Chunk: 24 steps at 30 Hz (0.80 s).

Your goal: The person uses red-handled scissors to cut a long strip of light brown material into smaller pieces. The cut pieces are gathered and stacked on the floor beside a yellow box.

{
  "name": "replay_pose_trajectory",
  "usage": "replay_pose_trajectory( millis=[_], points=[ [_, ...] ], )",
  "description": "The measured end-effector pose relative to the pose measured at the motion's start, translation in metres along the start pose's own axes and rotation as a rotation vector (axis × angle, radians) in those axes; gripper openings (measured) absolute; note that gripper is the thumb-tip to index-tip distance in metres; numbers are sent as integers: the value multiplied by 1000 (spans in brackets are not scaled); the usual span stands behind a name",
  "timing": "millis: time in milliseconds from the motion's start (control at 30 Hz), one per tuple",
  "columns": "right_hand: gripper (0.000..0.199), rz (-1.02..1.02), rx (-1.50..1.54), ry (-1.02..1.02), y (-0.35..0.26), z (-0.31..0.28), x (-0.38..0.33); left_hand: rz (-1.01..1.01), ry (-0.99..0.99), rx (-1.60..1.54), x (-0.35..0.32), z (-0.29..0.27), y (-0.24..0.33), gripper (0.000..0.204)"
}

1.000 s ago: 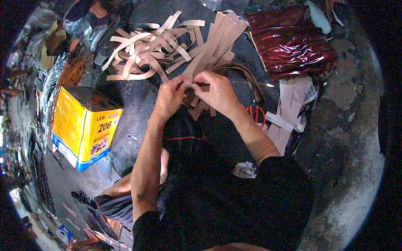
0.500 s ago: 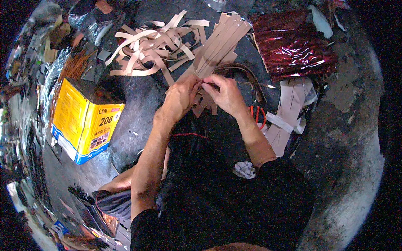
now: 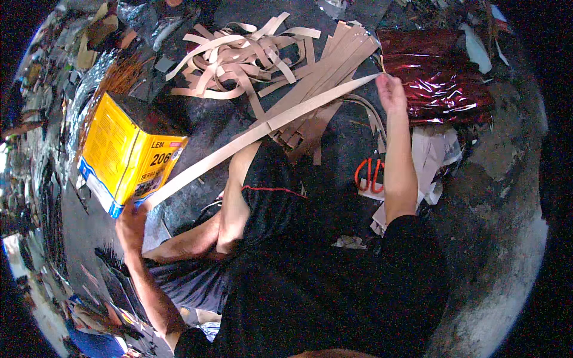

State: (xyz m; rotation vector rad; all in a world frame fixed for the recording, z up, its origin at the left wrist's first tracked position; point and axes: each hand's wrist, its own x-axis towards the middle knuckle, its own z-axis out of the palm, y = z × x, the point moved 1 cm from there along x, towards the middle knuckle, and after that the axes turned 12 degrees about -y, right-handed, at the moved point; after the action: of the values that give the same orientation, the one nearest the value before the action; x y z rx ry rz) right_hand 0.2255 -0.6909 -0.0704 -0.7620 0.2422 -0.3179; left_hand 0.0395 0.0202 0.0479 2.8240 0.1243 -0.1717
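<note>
A long beige strip [image 3: 236,145] is stretched slantwise between my two hands, low at the left and high at the right. My left hand [image 3: 132,216] is closed on its lower end, beside the front corner of a yellow can. At the far right my right hand [image 3: 391,92] grips the upper end, close to a dark red glossy sheet. Beneath the strip lies a flat bundle of similar beige strips [image 3: 334,62] on the dark floor. A loose tangle of curled strips [image 3: 239,56] lies to the left of the bundle.
The yellow square can [image 3: 122,155] stands at left, a bristle brush [image 3: 122,74] behind it. The dark red glossy sheet [image 3: 436,77] lies at far right. Red-orange scissor handles [image 3: 369,175] and pale strips [image 3: 427,158] are near my right forearm. Scraps crowd the left edge.
My hands, close together over the bundle before, have moved wide apart, left hand down toward the can, right hand up toward the red sheet. The strip is now stretched between them.
</note>
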Motion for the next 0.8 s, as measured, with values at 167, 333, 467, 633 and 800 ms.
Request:
replay_pose_trajectory(
  millis=[167, 333, 467, 633, 800],
  points=[
    [15, -216, 18, 261, -6, -29, 33, -267, -67, 371, -41, 7, -70, 33],
    [19, -362, -78, 432, -31, 23, 22, -444, -32, 551, -72, -8, -101, 30],
    [29, -161, -717, -138, -49, 91, 10, -165, -475, -176, -79, -28, -75, 32],
    [33, -170, -964, -752, -11, 223, 1, 167, -294, -539, 20, -56, 108, 32],
    [18, -364, -419, -826, -9, 330, -2, 448, 95, -969, 141, -99, 243, 39]
  ],
)
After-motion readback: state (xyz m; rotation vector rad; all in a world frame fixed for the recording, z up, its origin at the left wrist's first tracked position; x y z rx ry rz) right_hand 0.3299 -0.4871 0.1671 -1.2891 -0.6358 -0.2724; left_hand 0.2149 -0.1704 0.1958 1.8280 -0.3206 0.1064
